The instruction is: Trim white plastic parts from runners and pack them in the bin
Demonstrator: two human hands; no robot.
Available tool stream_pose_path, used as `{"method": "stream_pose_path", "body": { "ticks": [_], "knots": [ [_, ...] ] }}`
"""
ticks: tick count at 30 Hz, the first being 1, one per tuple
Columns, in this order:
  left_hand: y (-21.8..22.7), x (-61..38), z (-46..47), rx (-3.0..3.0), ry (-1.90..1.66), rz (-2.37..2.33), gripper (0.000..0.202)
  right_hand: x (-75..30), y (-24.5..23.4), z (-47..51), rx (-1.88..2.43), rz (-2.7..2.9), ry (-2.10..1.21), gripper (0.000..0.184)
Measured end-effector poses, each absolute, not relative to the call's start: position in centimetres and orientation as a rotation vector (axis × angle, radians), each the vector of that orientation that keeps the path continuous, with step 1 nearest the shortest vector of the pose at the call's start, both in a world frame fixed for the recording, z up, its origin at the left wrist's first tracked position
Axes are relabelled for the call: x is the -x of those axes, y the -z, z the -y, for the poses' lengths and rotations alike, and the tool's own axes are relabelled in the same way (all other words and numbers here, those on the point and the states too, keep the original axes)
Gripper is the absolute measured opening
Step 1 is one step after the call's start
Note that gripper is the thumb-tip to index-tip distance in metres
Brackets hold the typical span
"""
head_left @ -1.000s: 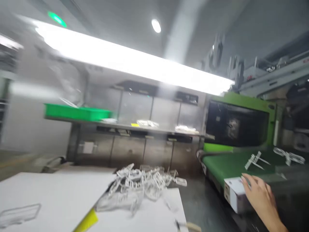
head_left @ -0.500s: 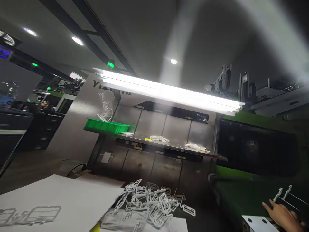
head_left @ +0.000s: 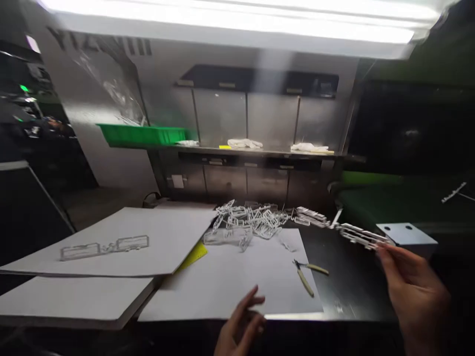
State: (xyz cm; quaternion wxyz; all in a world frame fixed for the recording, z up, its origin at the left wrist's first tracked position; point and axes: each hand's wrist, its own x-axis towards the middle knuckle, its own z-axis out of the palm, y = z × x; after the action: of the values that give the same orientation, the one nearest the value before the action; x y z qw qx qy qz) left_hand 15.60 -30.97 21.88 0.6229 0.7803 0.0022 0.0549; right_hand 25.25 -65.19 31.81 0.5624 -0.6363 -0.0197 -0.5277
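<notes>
My right hand (head_left: pixel 417 287) pinches one end of a light grey moulded plastic part (head_left: pixel 359 235), two slotted rectangular frames joined by a sprue. It holds the part out to the left above the dark table. My left hand (head_left: pixel 241 324) is at the front edge of the table, fingers apart and holding nothing. Near it, on a white sheet (head_left: pixel 260 277), a pair of side cutters (head_left: pixel 305 281) lies with its handles spread. Behind the sheet rises a tangled pile of similar plastic parts (head_left: pixel 256 220). One more such part (head_left: pixel 106 247) rests on the white board at left.
Stacked white boards (head_left: pixel 148 222) cover the table's left side, with something yellow (head_left: pixel 191 257) beneath. A shelf (head_left: pixel 274 151) behind carries a green tray (head_left: pixel 144 134) and white gloves (head_left: pixel 245 144). A white box (head_left: pixel 406 232) stands right, beside a green conveyor (head_left: pixel 415 198) holding another part.
My view has dipped toward the table. My right hand, earlier over the conveyor parts at the right edge, has come left with a plastic part. My left hand has entered the view.
</notes>
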Motion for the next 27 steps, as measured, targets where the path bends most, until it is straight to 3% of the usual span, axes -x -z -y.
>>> {"method": "stream_pose_path", "body": {
  "ticks": [3,6,8,13,20,27],
  "knots": [
    [-21.9,-14.8,30.0,-1.498,-0.373,-0.107,0.077,-21.1,-26.6,58.0,1.514,0.02,0.839,0.04],
    [-22.0,-14.5,28.3,-1.508,-0.577,-0.235,0.057,-18.1,-23.2,54.8,1.506,-0.06,0.649,0.039],
    [-22.2,-14.4,27.3,-1.577,-0.677,-0.254,0.038,-17.4,-22.8,54.2,1.5,-0.015,0.657,0.034],
    [-24.1,-14.3,26.5,-1.557,-0.892,-0.063,0.022,-18.3,-25.3,54.7,1.479,0.235,0.82,0.022],
    [-24.1,-11.8,25.8,-1.736,-1.03,0.03,0.013,-17.4,-25.9,56.3,1.546,0.476,0.751,0.033],
    [-23.6,-8.9,26.3,-1.706,-0.683,0.001,0.018,-15.3,-23.4,56.3,1.659,0.003,0.774,0.041]
  ]
}}
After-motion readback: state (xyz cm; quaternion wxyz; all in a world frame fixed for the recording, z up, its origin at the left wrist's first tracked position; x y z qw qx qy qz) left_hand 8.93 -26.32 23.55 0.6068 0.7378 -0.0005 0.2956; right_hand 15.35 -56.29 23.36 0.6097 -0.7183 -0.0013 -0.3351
